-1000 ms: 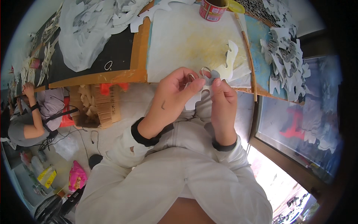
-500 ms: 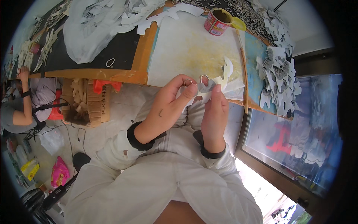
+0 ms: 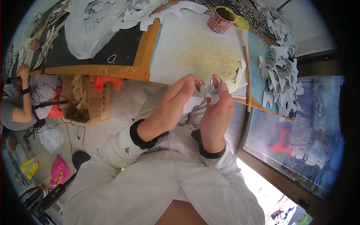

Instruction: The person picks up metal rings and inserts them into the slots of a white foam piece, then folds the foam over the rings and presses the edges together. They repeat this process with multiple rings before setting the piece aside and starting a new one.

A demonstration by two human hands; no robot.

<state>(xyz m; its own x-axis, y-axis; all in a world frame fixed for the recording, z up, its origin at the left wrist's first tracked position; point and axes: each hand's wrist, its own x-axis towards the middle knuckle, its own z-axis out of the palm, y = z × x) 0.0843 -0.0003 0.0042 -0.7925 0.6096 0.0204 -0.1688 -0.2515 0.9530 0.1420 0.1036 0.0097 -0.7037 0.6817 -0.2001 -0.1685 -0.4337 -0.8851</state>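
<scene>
My left hand (image 3: 176, 99) and my right hand (image 3: 217, 112) meet just below the table's near edge. Between their fingertips they pinch a small white paper cutout (image 3: 207, 92) with wavy edges. A thin metal ring (image 3: 215, 80) stands up from the cutout by my right thumb. A second ring (image 3: 198, 81) shows at my left fingertips. Both forearms, in white sleeves with black cuffs, rise from my lap. Just beyond the hands lies a white sheet (image 3: 187, 48) smeared with yellow glue.
A red open can (image 3: 221, 19), a yellow lid (image 3: 242, 22) and a long stick (image 3: 246, 75) are on the table's right part. White cutouts (image 3: 279, 75) pile up at the right. A loose ring (image 3: 111, 58) lies on the black board. Another person (image 3: 22, 105) sits at the left by a cardboard box (image 3: 84, 99).
Both hands stay together on the cutout, with the fingers shifting slightly around the rings. The view has tilted, so the table and can sit lower in the picture.
</scene>
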